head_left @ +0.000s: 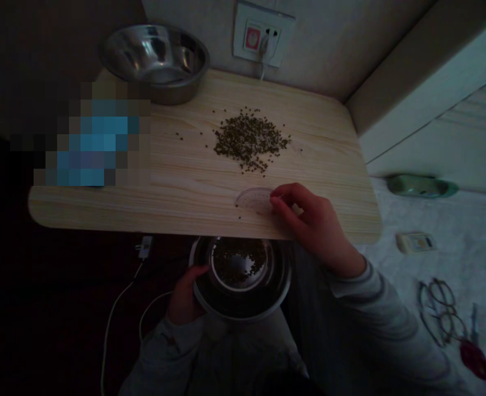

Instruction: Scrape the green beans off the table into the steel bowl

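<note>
My right hand pinches a clear, half-round plastic protractor close to the front edge of the wooden tabletop. Beyond it lies a spread of small dark beans or seeds, with a few strays around it. Below the table edge, my left hand grips the rim of a metal bowl, thumb over the rim. More of the small dark grains lie in this bowl. A second metal bowl stands at the back left of the tabletop.
A wall socket with a plugged-in cable is behind the table. A blurred blue item is at the left. A charger plug hangs below. On the white bedding lie a green object, a remote-like device and a coiled cord.
</note>
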A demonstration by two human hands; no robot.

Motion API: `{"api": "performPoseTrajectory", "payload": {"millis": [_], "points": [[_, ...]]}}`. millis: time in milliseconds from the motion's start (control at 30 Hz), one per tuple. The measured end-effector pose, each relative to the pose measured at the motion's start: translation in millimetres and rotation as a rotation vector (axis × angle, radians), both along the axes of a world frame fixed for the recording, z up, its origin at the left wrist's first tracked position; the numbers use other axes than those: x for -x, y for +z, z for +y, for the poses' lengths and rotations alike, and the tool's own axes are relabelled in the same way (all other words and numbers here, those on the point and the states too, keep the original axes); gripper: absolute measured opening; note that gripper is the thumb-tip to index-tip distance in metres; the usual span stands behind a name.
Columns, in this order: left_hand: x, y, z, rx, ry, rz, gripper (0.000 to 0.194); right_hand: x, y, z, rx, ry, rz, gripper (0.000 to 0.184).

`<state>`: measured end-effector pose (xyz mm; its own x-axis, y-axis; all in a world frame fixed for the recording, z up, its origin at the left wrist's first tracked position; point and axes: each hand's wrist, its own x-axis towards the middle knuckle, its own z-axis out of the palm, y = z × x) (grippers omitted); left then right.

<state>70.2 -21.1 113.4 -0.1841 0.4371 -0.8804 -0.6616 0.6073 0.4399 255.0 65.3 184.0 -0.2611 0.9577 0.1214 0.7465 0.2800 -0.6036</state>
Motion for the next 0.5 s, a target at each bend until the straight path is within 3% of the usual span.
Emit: {"api": "performPoseTrajectory", "payload": {"millis": [200,500], "points": [[-3.3,9.3,6.3,0.034,0.029,-0.153,0.034,1.0,5.6,-4.3,0.017,0.045,-0.003,0.02],[-0.6,1.4,-1.3,-0.059,-0.023,-0.109,0.021,0.9,1.4,-4.9,0.035,0.069,0.008,0.019]]}}
